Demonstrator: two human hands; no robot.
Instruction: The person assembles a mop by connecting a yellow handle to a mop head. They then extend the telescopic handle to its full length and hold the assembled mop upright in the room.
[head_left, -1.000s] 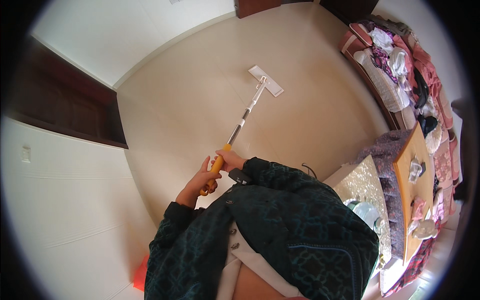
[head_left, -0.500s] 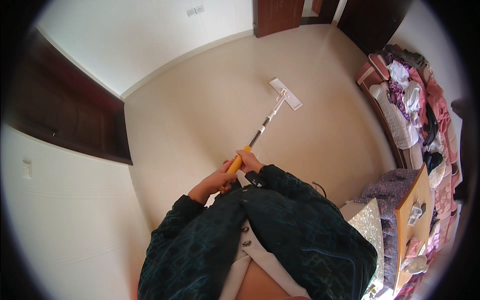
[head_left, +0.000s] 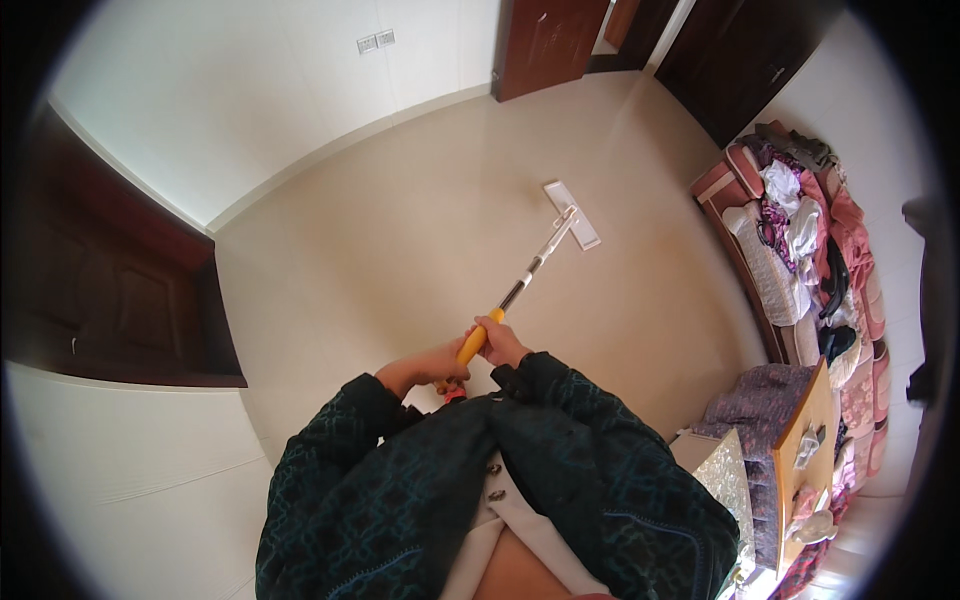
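A flat mop [head_left: 517,289] with a pole stretches away from me over the beige floor. Its white rectangular head [head_left: 585,233] lies flat on the floor ahead, set at a slant. Around the yellow grip near the pole's upper end, my right hand [head_left: 501,342] is closed, the farther of the two. My left hand [head_left: 442,366] is closed round the same grip nearer my body, its fingers partly hidden. Something small and red [head_left: 455,392] shows just below the left hand; I cannot make out what it is. Dark patterned sleeves cover both my arms.
Along the right stands a pink sofa [head_left: 722,188] heaped with clothes. Nearer on that side are a wooden table [head_left: 810,440] with small items and a glittery box-like thing [head_left: 722,462]. Dark doors [head_left: 120,290] and white walls [head_left: 300,90] edge the floor at left and ahead.
The whole view has shifted, so the room sits lower. The mop head has slid slightly right over the floor. My left forearm has swung outward, and the red thing now shows below that hand.
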